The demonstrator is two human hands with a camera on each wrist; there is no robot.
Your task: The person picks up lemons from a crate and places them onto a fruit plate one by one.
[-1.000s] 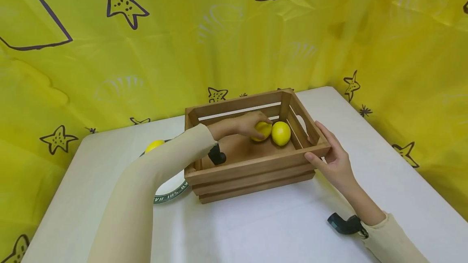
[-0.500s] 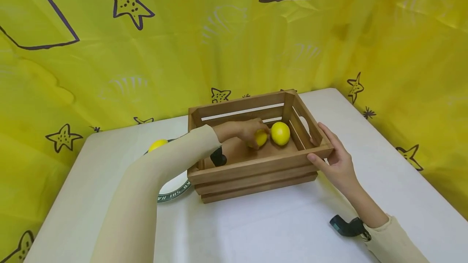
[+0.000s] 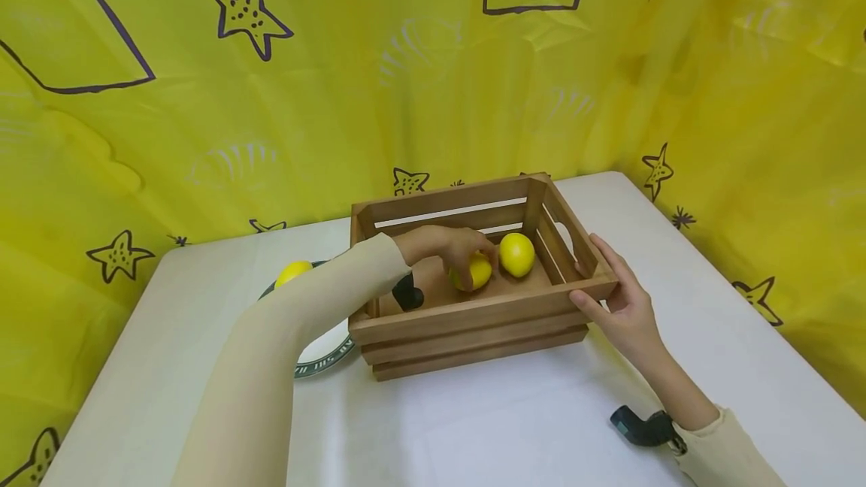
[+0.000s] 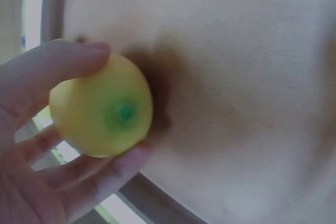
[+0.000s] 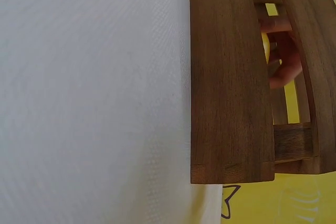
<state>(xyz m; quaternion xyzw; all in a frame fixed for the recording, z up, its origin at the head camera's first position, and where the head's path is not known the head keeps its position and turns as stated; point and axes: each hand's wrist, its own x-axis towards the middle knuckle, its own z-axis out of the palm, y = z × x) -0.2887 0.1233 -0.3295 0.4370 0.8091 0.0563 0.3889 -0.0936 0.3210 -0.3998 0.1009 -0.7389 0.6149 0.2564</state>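
Observation:
Inside a slatted wooden crate (image 3: 473,318), my left hand (image 3: 456,248) grips a yellow lemon (image 3: 482,270) from above. In the left wrist view the lemon (image 4: 100,111) shows a greenish tip, with the thumb on one side and fingers on the other. A second lemon (image 3: 516,255) lies to its right on the crate floor, a small gap apart. My right hand (image 3: 629,314) holds the crate's right end, thumb at the front corner of the rim. The right wrist view shows the crate's slats (image 5: 231,77), with left-hand fingers (image 5: 287,72) visible through a gap.
A white plate with a green patterned rim (image 3: 328,361) stands left of the crate, partly hidden by the left sleeve. Another lemon (image 3: 293,271) shows at its far side. A white cloth covers the table (image 3: 473,427); yellow patterned sheeting (image 3: 325,111) hangs behind and at the right.
My left hand has drawn the gripped lemon slightly left and towards me, away from the second lemon. The right hand stays at the crate's end. The head view has shifted a little.

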